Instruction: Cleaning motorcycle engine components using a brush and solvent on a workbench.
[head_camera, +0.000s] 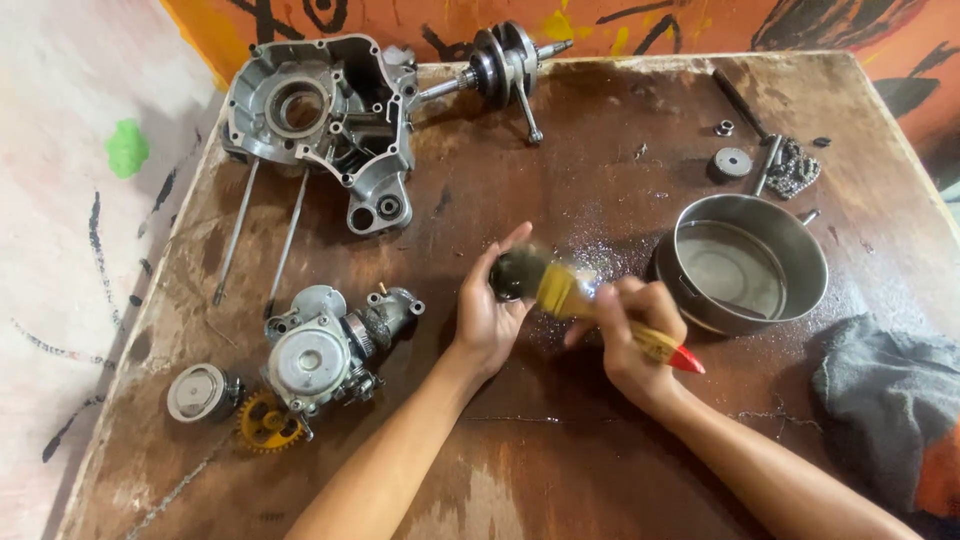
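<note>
Brown wooden worktop (560, 470), stained and wet-looking around the middle, set against an orange wall with black and yellow paint marks; pale painted floor with a green blotch off its left side. Landmark: the round steel pan (745, 262) holding murky liquid, right of centre.

Left hand (490, 315), just left of the pan, is half curled, fingers cupping a small dark round part (514, 276) (too blurred to tell what kind). Right hand (635, 340), below-left of the pan, is clenched around a paintbrush (600, 310) with a yellow handle and red tip; the bristles touch the dark part.

Far left of the pan, at the worktop's top corner: grey metal engine casing (320, 125) with two long studs sticking out below it. Crankshaft (505, 68) beside that casing, up-left of the pan. Well left and lower than the pan: a smaller engine assembly (330, 350), a yellow gear (268, 425) and a round cap (198, 392). Just above the pan: chain (795, 168), small disc (730, 162), nut (724, 127). Below-right of the pan: grey rag (890, 410).
</note>
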